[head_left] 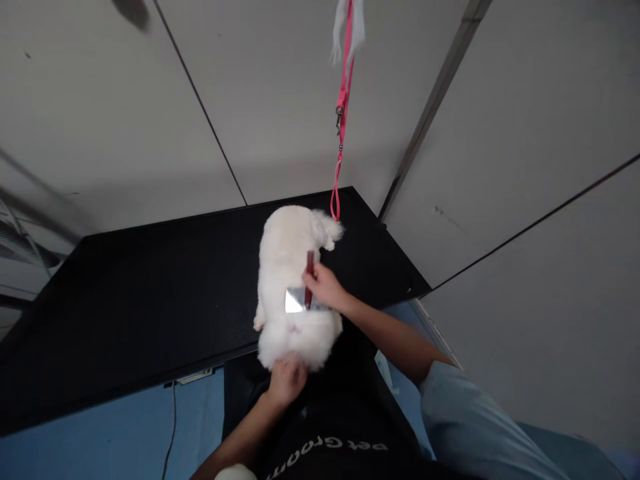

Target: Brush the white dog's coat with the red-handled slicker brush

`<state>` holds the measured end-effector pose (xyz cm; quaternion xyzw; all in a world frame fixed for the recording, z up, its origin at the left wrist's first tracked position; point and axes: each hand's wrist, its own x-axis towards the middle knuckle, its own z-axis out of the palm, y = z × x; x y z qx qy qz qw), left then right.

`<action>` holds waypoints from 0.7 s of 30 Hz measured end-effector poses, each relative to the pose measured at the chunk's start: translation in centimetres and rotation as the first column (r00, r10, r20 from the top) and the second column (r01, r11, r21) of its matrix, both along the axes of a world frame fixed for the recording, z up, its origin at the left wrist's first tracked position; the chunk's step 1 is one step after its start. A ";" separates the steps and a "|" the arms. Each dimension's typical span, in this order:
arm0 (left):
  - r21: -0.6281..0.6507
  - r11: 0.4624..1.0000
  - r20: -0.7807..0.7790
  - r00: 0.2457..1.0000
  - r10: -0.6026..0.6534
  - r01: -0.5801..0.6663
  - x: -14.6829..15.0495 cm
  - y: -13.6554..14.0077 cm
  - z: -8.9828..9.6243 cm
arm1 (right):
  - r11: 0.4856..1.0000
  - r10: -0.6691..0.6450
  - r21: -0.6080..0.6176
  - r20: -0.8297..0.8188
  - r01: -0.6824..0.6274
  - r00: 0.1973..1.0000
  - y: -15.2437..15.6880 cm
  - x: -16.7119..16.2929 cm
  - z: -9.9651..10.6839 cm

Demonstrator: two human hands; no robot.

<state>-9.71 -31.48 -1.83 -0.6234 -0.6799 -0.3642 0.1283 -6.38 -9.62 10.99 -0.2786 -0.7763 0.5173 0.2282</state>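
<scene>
A small white dog [285, 247] is on the black grooming table [150, 287], its body close-trimmed and its near end round and fluffy. My right hand [325, 287] grips the dark red handle of a slicker brush [296, 300]. The brush's wide metal head lies against the dog, just above the fluffy end. Down at the table's front edge, my left hand [289, 380] is closed against the lower side of that fluff. Its fingertips are partly hidden, and it appears to hold the dog there.
A pink leash [345, 100] with a metal clip and a loop hangs over the table's far side, beside the dog. Pale wall panels [280, 100] rise behind the table. A grey cable [173, 427] drops from the front edge.
</scene>
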 end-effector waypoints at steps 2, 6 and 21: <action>0.004 1.000 -0.002 1.000 -0.003 0.003 0.1 0.1 0.0 | 0.982 -0.164 0.088 -0.068 0.170 0.984 0.5 -0.1 0.4; 0.033 0.999 -0.021 1.000 -0.003 0.004 0.2 0.2 -0.2 | 0.998 -0.005 0.057 -0.081 0.010 0.997 -0.3 -0.3 0.2; -0.052 0.999 0.118 0.993 -0.004 0.010 -2.4 -1.5 0.1 | 0.979 -0.170 -0.134 -0.112 0.155 0.979 0.7 0.7 -2.2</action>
